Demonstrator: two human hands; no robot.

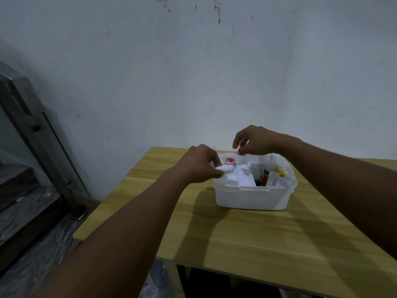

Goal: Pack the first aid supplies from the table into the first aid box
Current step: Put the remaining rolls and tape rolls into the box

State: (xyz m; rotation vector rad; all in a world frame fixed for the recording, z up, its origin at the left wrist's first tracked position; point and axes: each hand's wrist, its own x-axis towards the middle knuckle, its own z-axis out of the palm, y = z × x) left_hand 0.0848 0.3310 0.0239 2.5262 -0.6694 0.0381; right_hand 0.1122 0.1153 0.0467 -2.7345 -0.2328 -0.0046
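Observation:
A white first aid box [251,198] stands open on the wooden table [247,239], with a white inner tray across its left half. My left hand [197,164] pinches a white cotton wad [225,168] over the tray's left side. Just behind it lies a small round red-lidded jar [230,161]. My right hand [255,139] hovers over the box's far rim and pinches a small pink item [237,152]. In the box's right half sit a red and black item [264,178] and a white bottle with a yellow cap [279,172].
The table stands against a pale wall [214,72]. To the left is a dark glass-fronted cabinet [28,134] on a marbled floor [38,250]. Bare tabletop lies in front of the box and to its left.

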